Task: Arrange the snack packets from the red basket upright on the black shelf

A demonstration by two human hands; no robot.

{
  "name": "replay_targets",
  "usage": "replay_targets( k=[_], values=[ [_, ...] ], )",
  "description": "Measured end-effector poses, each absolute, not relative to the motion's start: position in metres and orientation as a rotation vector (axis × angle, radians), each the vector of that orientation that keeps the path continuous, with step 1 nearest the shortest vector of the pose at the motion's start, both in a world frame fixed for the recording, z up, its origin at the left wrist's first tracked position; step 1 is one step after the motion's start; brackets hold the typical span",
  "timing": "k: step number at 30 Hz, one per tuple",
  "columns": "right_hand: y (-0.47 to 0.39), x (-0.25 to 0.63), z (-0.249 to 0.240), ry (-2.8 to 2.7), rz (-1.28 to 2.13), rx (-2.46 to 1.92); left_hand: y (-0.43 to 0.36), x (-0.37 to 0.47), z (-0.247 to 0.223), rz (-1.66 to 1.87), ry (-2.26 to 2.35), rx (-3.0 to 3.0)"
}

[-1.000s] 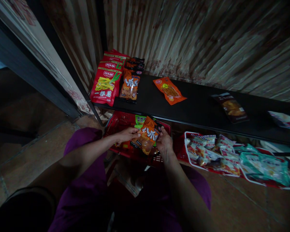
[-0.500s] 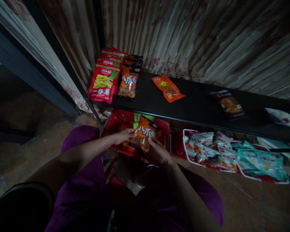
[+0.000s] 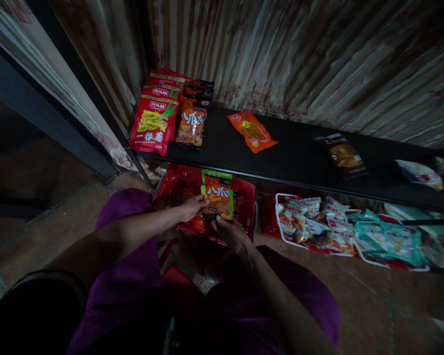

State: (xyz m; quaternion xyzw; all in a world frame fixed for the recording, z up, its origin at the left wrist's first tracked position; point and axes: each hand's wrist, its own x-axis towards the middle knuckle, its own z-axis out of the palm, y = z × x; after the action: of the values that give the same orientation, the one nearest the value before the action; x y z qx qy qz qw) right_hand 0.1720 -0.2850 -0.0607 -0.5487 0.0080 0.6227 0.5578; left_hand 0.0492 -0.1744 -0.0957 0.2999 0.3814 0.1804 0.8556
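Observation:
An orange snack bag (image 3: 219, 198) with white lettering is between my hands, above the red basket (image 3: 246, 190). A green-edged snack bag (image 3: 217, 174) shows directly behind it, its top and sides sticking out; I cannot tell whether it is gripped too. My left hand (image 3: 193, 207) pinches the orange bag's left edge. At its lower right edge, my right hand (image 3: 232, 232) closes on it with the thumb in front. Dim orange and red packs lie lower in the basket, partly covered by my hands.
Above the basket runs a black shelf (image 3: 292, 153). It holds red snack bags (image 3: 153, 125), orange-and-black bags (image 3: 191, 125), a flat orange packet (image 3: 251, 130) and a brown packet (image 3: 343, 155). Further baskets to the right hold white bags (image 3: 303, 217) and teal bags (image 3: 390, 241).
The orange bag has straightened from a tilt and now lines up in front of the green-edged bag. Both hands stay on it, the right one slightly lower. The view has shifted a little.

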Motion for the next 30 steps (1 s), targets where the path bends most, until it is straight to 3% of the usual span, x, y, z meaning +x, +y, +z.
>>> replay_targets(
  k=[21, 30],
  values=[
    [-0.281, 0.164, -0.05, -0.133, 1.325, -1.364, -0.162, 0.042, -0.075, 0.26, 0.68, 0.457],
    [-0.278, 0.162, -0.062, -0.222, 1.31, -1.414, -0.173, 0.048, -0.079, 0.416, 0.807, 0.565]
  ],
)
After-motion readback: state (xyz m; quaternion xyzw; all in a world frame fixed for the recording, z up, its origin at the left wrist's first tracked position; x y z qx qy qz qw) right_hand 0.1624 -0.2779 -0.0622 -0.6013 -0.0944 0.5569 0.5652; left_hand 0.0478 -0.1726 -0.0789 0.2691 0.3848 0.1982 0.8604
